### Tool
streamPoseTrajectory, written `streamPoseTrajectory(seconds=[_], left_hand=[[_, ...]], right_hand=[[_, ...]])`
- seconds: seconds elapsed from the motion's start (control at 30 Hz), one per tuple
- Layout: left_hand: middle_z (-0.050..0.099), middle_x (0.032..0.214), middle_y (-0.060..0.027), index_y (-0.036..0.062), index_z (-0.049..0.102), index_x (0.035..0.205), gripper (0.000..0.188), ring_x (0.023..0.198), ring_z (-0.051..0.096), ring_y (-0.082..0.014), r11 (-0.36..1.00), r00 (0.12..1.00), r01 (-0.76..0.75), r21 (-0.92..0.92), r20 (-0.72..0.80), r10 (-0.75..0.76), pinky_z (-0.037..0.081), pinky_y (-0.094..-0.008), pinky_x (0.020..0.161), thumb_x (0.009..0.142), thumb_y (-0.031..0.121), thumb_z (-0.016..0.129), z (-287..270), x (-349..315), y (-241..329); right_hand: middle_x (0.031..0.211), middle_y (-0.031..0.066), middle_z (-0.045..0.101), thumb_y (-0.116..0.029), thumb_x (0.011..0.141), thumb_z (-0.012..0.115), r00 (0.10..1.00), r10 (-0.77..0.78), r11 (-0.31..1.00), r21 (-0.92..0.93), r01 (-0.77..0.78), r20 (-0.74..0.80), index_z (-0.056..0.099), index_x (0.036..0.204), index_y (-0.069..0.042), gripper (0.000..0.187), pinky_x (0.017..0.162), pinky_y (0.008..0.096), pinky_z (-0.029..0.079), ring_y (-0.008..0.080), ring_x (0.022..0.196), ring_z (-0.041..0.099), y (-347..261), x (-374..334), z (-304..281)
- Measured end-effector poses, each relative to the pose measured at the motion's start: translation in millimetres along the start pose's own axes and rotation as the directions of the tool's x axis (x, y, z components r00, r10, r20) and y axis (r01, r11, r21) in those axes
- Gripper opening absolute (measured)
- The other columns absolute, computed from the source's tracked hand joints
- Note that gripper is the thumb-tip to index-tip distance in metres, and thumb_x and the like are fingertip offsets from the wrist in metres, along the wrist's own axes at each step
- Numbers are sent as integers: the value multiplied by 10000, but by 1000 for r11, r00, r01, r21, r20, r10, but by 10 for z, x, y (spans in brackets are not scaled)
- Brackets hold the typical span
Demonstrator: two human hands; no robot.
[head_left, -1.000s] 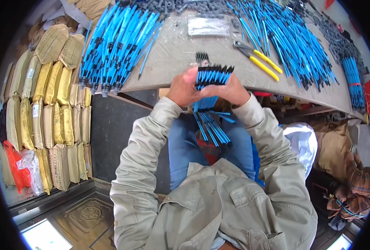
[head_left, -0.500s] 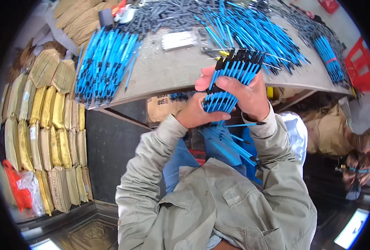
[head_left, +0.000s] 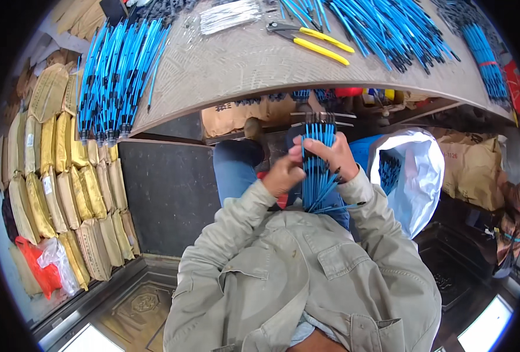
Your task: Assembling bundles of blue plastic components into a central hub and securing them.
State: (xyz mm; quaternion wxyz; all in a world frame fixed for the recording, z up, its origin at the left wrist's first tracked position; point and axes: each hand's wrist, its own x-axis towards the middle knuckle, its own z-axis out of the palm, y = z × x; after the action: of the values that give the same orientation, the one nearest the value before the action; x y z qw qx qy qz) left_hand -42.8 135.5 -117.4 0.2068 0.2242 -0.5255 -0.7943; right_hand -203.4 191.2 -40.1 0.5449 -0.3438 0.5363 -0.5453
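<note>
A bundle of thin blue rods with black ends (head_left: pixel 317 170) is held over my lap, below the table's front edge. Around its upper part wraps my right hand (head_left: pixel 337 155), thumb across the front. Thin pale wires (head_left: pixel 323 119) stick out sideways near the bundle's top. A few rods splay at its lower end, and one points right toward my sleeve. Just left of the bundle is my left hand (head_left: pixel 283 176), its fingers curled in. Whatever those fingers hold, if anything, is hidden.
On the table (head_left: pixel 213 70) lie yellow-handled cutting pliers (head_left: pixel 321 46), a stack of white wires (head_left: pixel 230 16), and blue rods in a left pile (head_left: pixel 119 76) and a right pile (head_left: pixel 395 35). An open white sack (head_left: pixel 427 182) stands to my right. Wrapped packages (head_left: pixel 60 176) are stacked at left.
The bundle has come down from the table edge to over my lap, now more upright. My left hand has left its lower part and curled up beside it. The view has tilted down.
</note>
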Motion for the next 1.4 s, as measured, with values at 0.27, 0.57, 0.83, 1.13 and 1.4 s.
streamPoseTrajectory(seconds=[0.27,0.57,0.83,1.13,1.4], left_hand=[[666,795,-108,-27,634,1003,189,689,629,-150,869,907,-224,441,-233,352,509,-222,626,841,67,611,-974,1092,2233],[647,698,-50,-10,661,863,184,602,600,-140,33,853,310,950,-293,431,471,-218,579,801,164,667,-1603,2804,2798],[621,659,-59,49,638,706,151,594,595,-122,507,919,164,846,-319,234,451,-225,586,710,165,734,-1809,3033,2762],[608,917,-111,-7,551,1038,253,726,621,-183,931,932,-307,196,-138,336,497,-248,664,797,30,620,-814,1558,2723],[577,1078,-161,20,451,1208,320,992,610,-244,880,973,3,-474,-203,-113,516,-291,842,903,66,537,-300,-78,966]], right_hand=[[828,153,691,-69,816,579,993,118,967,228,-111,-15,631,960,114,239,726,273,531,210,730,667,-109,8,144],[838,153,688,-91,836,558,989,146,982,118,-149,35,650,868,90,205,707,265,530,214,721,665,-31,279,56],[838,152,685,-90,847,545,992,121,986,110,-125,41,650,829,79,199,711,274,532,216,728,665,-36,313,53],[793,134,682,-102,835,558,994,62,994,87,-70,89,660,852,89,217,732,262,517,195,714,641,-103,76,89],[824,151,678,-68,813,579,992,22,991,127,-38,128,617,925,96,202,720,288,534,208,718,650,-119,-156,267]])
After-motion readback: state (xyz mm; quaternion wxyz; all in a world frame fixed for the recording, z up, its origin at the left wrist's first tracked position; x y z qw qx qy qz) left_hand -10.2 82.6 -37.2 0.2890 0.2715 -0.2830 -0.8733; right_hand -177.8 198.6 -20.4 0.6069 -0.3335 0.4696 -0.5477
